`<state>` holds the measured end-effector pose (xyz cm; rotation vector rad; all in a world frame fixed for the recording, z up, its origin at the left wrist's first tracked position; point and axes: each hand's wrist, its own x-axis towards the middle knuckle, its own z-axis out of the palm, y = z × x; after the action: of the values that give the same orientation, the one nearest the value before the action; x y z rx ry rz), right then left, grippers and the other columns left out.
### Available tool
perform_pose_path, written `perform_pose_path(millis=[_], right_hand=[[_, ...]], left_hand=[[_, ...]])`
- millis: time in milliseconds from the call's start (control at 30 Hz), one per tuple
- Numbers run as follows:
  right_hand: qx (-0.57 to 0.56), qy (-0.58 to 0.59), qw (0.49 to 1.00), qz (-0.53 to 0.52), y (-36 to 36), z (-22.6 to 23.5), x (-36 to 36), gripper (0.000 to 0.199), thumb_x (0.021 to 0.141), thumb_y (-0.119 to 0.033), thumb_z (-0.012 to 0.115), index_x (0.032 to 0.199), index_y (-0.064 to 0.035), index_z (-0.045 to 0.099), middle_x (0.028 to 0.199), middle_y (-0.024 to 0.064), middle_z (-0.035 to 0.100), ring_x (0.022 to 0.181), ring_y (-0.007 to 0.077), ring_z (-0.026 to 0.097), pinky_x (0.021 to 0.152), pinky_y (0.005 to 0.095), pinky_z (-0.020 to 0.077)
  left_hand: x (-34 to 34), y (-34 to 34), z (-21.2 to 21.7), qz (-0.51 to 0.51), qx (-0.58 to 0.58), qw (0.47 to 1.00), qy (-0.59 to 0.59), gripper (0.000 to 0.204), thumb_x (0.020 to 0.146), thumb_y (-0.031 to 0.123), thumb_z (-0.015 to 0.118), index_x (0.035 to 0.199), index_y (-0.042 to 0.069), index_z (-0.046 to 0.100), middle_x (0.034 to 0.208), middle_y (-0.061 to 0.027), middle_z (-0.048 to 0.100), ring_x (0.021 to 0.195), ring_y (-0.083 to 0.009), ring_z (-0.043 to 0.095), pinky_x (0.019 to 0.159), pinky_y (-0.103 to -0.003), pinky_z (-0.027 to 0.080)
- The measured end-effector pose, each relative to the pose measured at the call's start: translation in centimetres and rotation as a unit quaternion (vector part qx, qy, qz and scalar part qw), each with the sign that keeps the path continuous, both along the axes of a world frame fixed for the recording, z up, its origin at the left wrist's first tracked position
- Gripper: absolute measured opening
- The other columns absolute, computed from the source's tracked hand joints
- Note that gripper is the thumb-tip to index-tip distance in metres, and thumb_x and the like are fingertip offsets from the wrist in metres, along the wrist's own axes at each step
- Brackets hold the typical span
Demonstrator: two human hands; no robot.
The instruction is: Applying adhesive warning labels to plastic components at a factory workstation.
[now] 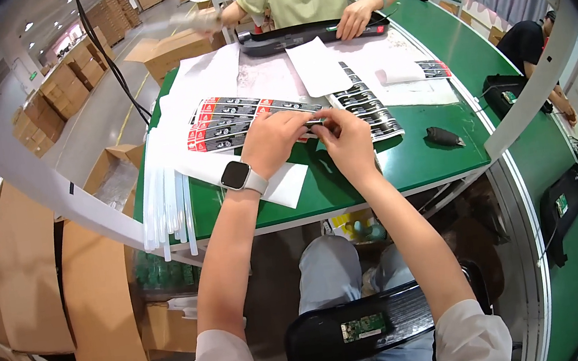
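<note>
Over the near part of the green table point(410, 165), my left hand point(273, 139), with a watch on its wrist, and my right hand point(348, 143) meet fingertip to fingertip. Both are closed in a pinch around something small and dark, mostly hidden by the fingers. Just beyond them lie sheets of red, black and white labels point(221, 125). A sheet of black labels point(376, 113) is to the right. White backing paper point(288, 186) sticks out under my left wrist. Across my lap rests a long black plastic housing point(317, 354) carrying a green circuit board point(362, 327).
White plastic strips point(165, 203) overhang the table's left edge. A dark, lumpy object point(444, 137) lies at the right. Opposite, a co-worker's hand point(354, 19) rests on another black housing point(272, 42). White frame posts flank the table; cardboard boxes point(100, 290) stand left, a green line point(552, 148) runs right.
</note>
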<state>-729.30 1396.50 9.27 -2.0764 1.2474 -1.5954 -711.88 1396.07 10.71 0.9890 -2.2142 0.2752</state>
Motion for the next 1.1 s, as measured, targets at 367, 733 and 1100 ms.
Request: perform_pose_path(millis=[367, 733, 1100], right_hand=[[-0.1, 0.032, 0.994, -0.012, 1.0, 0.1, 0.3, 0.016, 0.078, -0.005, 0.071, 0.094, -0.0042, 0.069, 0.076, 0.0105, 0.065, 0.063, 0.0273, 0.064, 0.056, 0.0353, 0.0508], [-0.147, 0.071, 0.984, -0.074, 1.5, 0.9, 0.3, 0.008, 0.073, -0.006, 0.074, 0.079, -0.0065, 0.068, 0.083, 0.0037, 0.061, 0.063, 0.0224, 0.063, 0.054, 0.0325, 0.0497], [-0.216, 0.085, 0.973, 0.016, 7.1, 1.7, -1.7, 0.013, 0.068, 0.002, 0.07, 0.076, -0.002, 0.06, 0.091, 0.0089, 0.057, 0.086, 0.0285, 0.059, 0.072, 0.0369, 0.0483]], left_hand=[[-0.2, -0.4, -0.3, 0.018, -0.04, 0.999, 0.013, 0.013, 0.087, 0.017, 0.062, 0.098, 0.011, 0.065, 0.096, -0.0038, 0.071, 0.088, -0.0209, 0.067, 0.073, -0.037, 0.049], [0.1, -0.9, -0.3, -0.03, 0.176, 0.948, 0.263, 0.053, 0.101, 0.047, 0.037, 0.115, 0.003, 0.063, 0.108, -0.0151, 0.066, 0.101, -0.0297, 0.061, 0.093, -0.04, 0.042], [2.2, -3.0, -0.7, -0.068, 0.371, 0.865, 0.331, 0.072, 0.099, 0.061, 0.021, 0.121, 0.006, 0.062, 0.128, -0.0154, 0.056, 0.135, -0.023, 0.037, 0.116, -0.035, 0.014]])
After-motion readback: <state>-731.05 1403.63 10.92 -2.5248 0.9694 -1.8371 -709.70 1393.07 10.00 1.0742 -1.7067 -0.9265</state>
